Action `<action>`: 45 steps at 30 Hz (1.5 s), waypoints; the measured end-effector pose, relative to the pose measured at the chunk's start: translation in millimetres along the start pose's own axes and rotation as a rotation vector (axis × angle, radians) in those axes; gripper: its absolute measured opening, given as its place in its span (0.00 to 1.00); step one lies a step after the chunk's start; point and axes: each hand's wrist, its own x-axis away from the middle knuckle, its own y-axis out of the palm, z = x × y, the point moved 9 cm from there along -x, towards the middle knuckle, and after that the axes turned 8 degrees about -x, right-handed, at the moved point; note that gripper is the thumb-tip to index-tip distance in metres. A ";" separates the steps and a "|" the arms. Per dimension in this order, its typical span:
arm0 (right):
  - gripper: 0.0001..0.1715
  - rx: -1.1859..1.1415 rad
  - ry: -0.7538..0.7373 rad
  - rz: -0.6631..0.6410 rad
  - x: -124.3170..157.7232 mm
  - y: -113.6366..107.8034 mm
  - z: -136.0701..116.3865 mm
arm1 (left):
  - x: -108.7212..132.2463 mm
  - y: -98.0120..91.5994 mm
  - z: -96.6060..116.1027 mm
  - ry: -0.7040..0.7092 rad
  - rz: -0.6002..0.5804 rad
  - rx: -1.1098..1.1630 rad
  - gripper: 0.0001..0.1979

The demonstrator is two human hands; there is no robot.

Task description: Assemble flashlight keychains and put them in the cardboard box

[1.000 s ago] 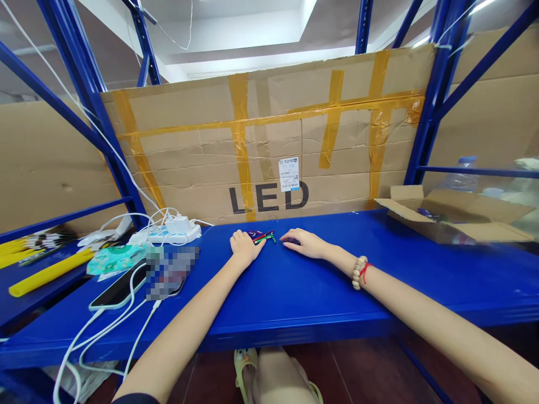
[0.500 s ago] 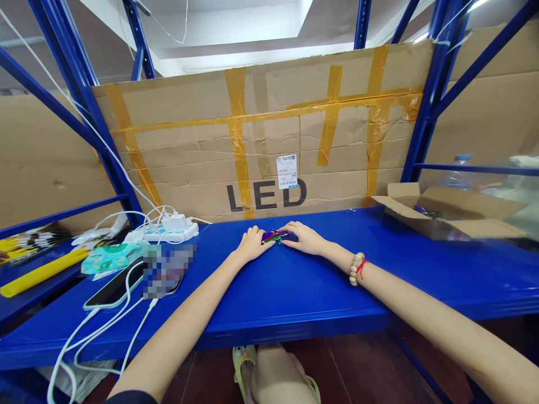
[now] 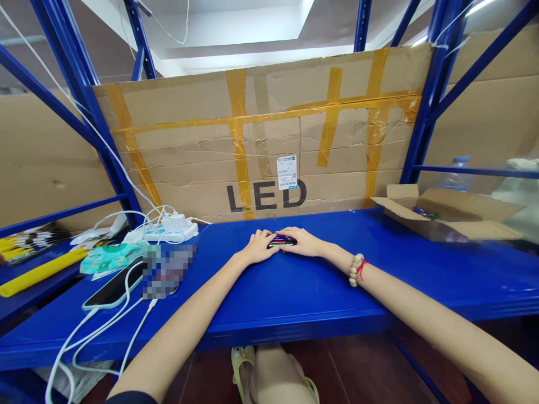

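A small bundle of slim, shiny, pen-like sticks (image 3: 282,241) in purple, red, green and dark colours lies on the blue shelf top (image 3: 290,297). My left hand (image 3: 259,247) is curled round its left end, thumb in front and fingers behind. From the other side my right hand (image 3: 305,243) closes on the right end in the same way. The fingertips of both hands nearly meet at the back, and the ends of the sticks are hidden under them. A beaded bracelet (image 3: 356,270) circles my right wrist.
An open cardboard box (image 3: 404,219) with small dark items stands at the right. On the left lie a phone (image 3: 113,286), a blurred-out object (image 3: 168,272), a teal packet (image 3: 109,258), a power strip (image 3: 168,231) and white cables. Cardboard marked LED (image 3: 197,168) walls the back.
Both hands have closed in on the sticks, covering their ends. The sticks now lie more neatly side by side, slightly further right. My left hand has shifted a little to the right.
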 end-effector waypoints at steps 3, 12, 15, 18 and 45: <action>0.29 -0.009 -0.009 -0.009 0.1 1.1 -0.5 | 2.1 -3.4 -0.3 -0.036 0.001 0.010 0.21; 0.25 0.120 0.074 -0.028 2.1 -2.5 1.5 | 4.5 -12.1 -13.3 -0.192 0.077 -0.065 0.20; 0.28 0.133 0.095 0.002 2.8 -4.2 4.3 | 5.5 -14.7 -15.3 -0.217 0.107 -0.095 0.18; 0.28 0.104 0.036 -0.030 2.0 1.4 1.4 | 6.6 -19.7 -15.3 -0.238 0.145 -0.114 0.17; 0.22 0.568 0.687 0.008 39.0 -64.5 81.6 | 7.6 -25.9 -17.8 -0.286 0.212 -0.110 0.15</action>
